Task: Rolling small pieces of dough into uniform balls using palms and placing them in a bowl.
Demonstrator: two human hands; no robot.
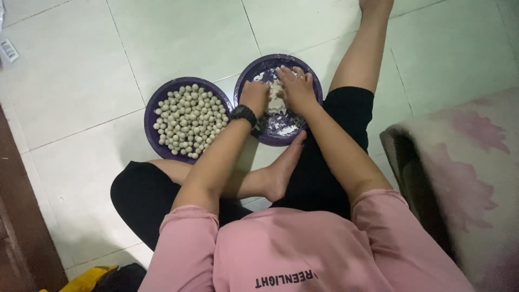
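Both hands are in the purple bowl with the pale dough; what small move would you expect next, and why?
Probably pinching off a small lump of the pale dough to roll. Both the left hand and the right hand rest on it in the round purple bowl, and the neighbouring round purple bowl already holds many small pale dough balls.

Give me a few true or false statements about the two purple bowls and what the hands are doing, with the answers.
1. Both hands are in the right bowl. True.
2. The left bowl holds water. False: it holds many small pale dough balls.
3. The left hand has a black watch at its wrist. True.
4. The bowls stand on a table. False: they sit on the tiled floor.
5. The right hand holds a spoon. False: it presses bare on the pale dough.
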